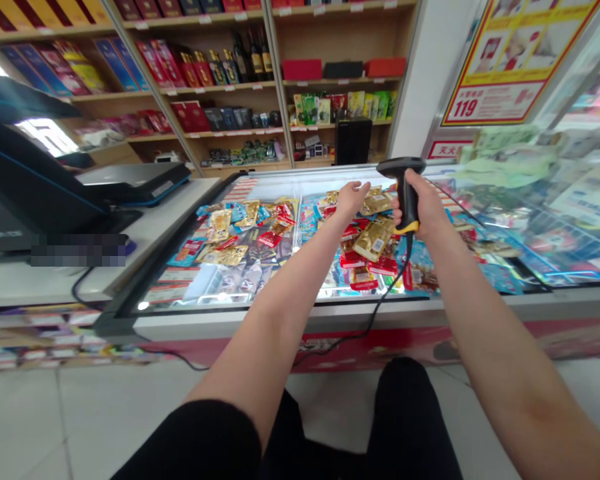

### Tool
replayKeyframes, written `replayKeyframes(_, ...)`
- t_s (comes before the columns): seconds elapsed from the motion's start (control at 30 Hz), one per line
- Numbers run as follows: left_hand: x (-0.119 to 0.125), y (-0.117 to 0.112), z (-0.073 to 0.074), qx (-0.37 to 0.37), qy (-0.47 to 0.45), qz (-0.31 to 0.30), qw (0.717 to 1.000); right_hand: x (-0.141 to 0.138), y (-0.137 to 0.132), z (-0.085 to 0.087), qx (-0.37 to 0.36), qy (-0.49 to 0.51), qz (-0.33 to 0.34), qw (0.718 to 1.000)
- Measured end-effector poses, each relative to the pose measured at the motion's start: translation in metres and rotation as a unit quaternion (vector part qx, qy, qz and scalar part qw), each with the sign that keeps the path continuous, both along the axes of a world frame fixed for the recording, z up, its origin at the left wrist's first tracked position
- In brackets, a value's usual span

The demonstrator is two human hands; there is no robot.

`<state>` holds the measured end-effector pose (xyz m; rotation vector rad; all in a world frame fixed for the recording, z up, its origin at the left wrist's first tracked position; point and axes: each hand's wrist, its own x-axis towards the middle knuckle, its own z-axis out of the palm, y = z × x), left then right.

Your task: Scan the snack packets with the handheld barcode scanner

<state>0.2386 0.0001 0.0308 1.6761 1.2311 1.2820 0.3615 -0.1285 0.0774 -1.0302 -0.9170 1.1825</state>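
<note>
Plainly, the right hand [419, 203] is clamped round the grip of one corded barcode scanner [406, 195], held above the right half of the freezer [325, 301]. It should handle light and stiff, and that grip is the natural hold. The left hand [353, 200], open with its fingers apart, hovers over the packets [373, 240] without clear contact. Those look soft, light and slick, easiest pinched at an edge; dozens lie there, too many to count exactly.

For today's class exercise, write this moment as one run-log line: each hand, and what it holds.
left hand: open, empty, above packaged snacks | right hand: gripping barcode scanner | location: display freezer
</note>
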Motion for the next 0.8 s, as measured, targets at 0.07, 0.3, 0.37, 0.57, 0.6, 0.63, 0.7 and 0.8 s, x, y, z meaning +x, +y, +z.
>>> replayKeyframes(0.07, 0.003, -0.003, -0.004, 0.018, 0.034, -0.006, 0.999, 0.005, -0.002, -0.003, -0.006, 0.008, 0.001, 1.0)
replayKeyframes(0.3, -0.045, -0.021, -0.007, 0.06, 0.099, 0.034, 0.993, -0.011, 0.002, -0.017, -0.042, 0.008, 0.02, 0.999)
replayKeyframes(0.37, -0.068, -0.022, -0.005, 0.062, 0.131, 0.047, 0.988, -0.023, 0.007, -0.018, -0.044, 0.006, 0.035, 0.998)
replayKeyframes(0.57, -0.15, -0.016, -0.011, 0.025, 0.205, 0.15, 0.967, -0.076, 0.025, -0.023, -0.037, -0.021, 0.092, 0.995)
replayKeyframes(0.6, -0.163, -0.015, -0.012, 0.018, 0.217, 0.166, 0.962, -0.086, 0.028, -0.024, -0.041, -0.022, 0.1, 0.994)
replayKeyframes(0.63, -0.176, -0.015, -0.013, 0.012, 0.23, 0.178, 0.957, -0.097, 0.031, -0.025, -0.049, -0.021, 0.108, 0.993)
replayKeyframes(0.7, -0.198, -0.016, -0.015, -0.009, 0.256, 0.191, 0.948, -0.119, 0.037, -0.028, -0.063, -0.022, 0.128, 0.99)
replayKeyframes(0.8, -0.223, -0.019, -0.017, -0.057, 0.288, 0.19, 0.937, -0.147, 0.046, -0.033, -0.067, -0.036, 0.15, 0.986)
